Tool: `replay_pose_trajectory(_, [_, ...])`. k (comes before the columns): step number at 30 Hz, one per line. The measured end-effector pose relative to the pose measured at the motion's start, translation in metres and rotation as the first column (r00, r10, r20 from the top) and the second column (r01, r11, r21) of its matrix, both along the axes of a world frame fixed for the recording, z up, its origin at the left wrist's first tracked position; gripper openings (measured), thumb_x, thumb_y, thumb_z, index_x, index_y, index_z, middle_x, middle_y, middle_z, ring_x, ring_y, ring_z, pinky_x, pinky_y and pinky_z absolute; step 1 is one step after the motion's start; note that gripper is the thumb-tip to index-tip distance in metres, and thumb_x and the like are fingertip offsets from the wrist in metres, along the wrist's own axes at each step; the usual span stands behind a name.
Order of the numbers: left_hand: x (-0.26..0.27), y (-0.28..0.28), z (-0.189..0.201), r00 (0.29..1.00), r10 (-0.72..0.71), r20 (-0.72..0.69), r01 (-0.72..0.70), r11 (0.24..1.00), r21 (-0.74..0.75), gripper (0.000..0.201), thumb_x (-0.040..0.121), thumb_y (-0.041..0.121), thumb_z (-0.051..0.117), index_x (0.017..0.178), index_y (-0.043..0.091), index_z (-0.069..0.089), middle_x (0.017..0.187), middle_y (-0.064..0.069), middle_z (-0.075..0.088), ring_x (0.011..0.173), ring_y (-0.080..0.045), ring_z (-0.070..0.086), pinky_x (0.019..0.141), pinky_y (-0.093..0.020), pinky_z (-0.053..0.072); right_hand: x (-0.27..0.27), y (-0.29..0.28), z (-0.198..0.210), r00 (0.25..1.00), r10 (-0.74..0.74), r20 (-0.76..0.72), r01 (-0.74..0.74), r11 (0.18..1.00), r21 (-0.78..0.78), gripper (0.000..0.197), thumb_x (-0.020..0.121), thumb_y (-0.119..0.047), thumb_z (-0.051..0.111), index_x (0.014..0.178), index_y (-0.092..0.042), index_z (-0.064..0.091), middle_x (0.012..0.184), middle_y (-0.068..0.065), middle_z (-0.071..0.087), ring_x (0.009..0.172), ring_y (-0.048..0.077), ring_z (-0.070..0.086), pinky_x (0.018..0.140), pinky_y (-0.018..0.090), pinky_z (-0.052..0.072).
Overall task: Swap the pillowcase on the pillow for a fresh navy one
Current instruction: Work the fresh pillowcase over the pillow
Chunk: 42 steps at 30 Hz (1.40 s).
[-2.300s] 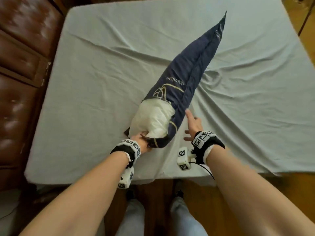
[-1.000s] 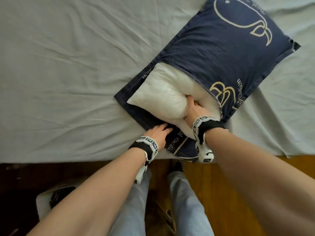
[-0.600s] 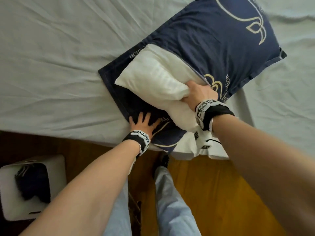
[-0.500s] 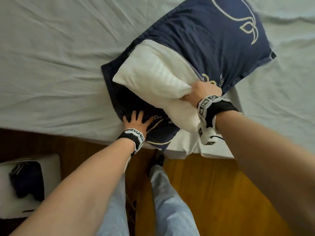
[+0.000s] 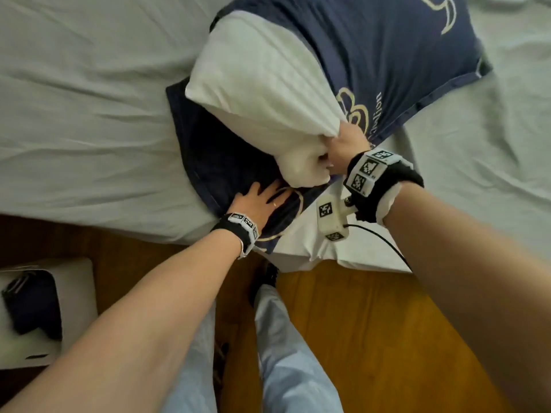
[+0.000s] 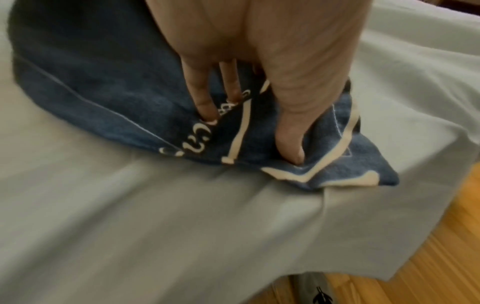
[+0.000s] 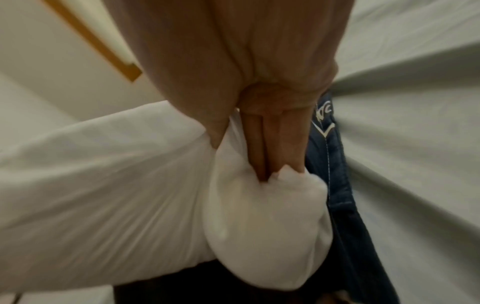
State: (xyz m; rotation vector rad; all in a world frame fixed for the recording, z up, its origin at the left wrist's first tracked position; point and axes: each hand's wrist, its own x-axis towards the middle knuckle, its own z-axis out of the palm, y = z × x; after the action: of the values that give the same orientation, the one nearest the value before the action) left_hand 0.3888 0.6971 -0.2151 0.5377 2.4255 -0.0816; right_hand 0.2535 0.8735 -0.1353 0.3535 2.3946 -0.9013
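The white pillow (image 5: 262,93) sits half inside the navy pillowcase (image 5: 387,55), its corner bunched in the right hand (image 5: 343,150)'s clenched grip, while the left hand (image 5: 256,204)'s spread grip presses the pillowcase's lower flap onto the bed (image 5: 89,114).

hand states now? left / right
Left hand: open, fingers flat, pressing the navy pillowcase onto the bed.
Right hand: closed, gripping the white pillow.

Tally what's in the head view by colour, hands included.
Navy: 1, the pillowcase
White: 2, the pillow and the bin on the floor
Pale grey: 1, the bed sheet
Hands: 2, left hand flat on the pillowcase, right hand gripping the pillow
Total: 6
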Motion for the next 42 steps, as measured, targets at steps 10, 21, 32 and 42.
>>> replay_pose_trajectory(10, [-0.036, 0.03, 0.004, 0.991, 0.054, 0.122, -0.052, 0.998, -0.019, 0.089, 0.093, 0.026, 0.056, 0.153, 0.031, -0.009, 0.159, -0.01, 0.003, 0.101, -0.037, 0.061, 0.075, -0.042, 0.053, -0.037, 0.005, -0.034, 0.966, -0.245, 0.083, 0.254, 0.959, -0.129, 0.033, 0.101, -0.022, 0.046, 0.126, -0.009, 0.063, 0.121, 0.011, 0.065, 0.115, 0.026, 0.058, 0.1, 0.034, 0.045])
replay_pose_trajectory(21, [-0.045, 0.024, -0.007, 0.983, 0.034, 0.18, -0.028, 0.999, -0.033, 0.111, 0.079, 0.024, 0.072, 0.154, 0.03, -0.009, 0.152, -0.01, 0.011, 0.085, -0.03, 0.065, 0.059, -0.037, 0.053, -0.064, 0.052, -0.048, 0.905, -0.417, 0.088, 0.421, 0.906, -0.036, 0.034, 0.092, -0.028, 0.061, 0.12, -0.01, 0.067, 0.103, 0.002, 0.065, 0.097, 0.023, 0.064, 0.092, 0.04, 0.055])
replay_pose_trajectory(32, [-0.093, 0.039, 0.019, 0.995, -0.015, 0.099, 0.002, 0.992, 0.126, 0.029, 0.095, 0.014, 0.043, 0.116, 0.013, 0.063, 0.157, 0.0, 0.023, 0.09, -0.031, 0.063, 0.062, -0.033, 0.041, -0.072, 0.045, -0.041, 0.869, -0.444, 0.221, 0.455, 0.89, -0.003, 0.024, 0.097, -0.031, 0.056, 0.099, -0.01, 0.067, 0.078, 0.008, 0.061, 0.071, 0.028, 0.057, 0.069, 0.035, 0.046])
replay_pose_trajectory(42, [-0.094, 0.047, -0.011, 0.994, 0.085, 0.066, -0.094, 0.986, 0.136, 0.055, 0.097, 0.01, 0.04, 0.149, 0.022, 0.025, 0.157, -0.008, 0.012, 0.08, -0.039, 0.064, 0.057, -0.04, 0.046, -0.08, 0.066, -0.061, 0.764, -0.54, 0.353, 0.599, 0.797, -0.077, 0.028, 0.086, -0.013, 0.071, 0.11, 0.0, 0.069, 0.107, 0.018, 0.072, 0.098, 0.036, 0.069, 0.088, 0.053, 0.055])
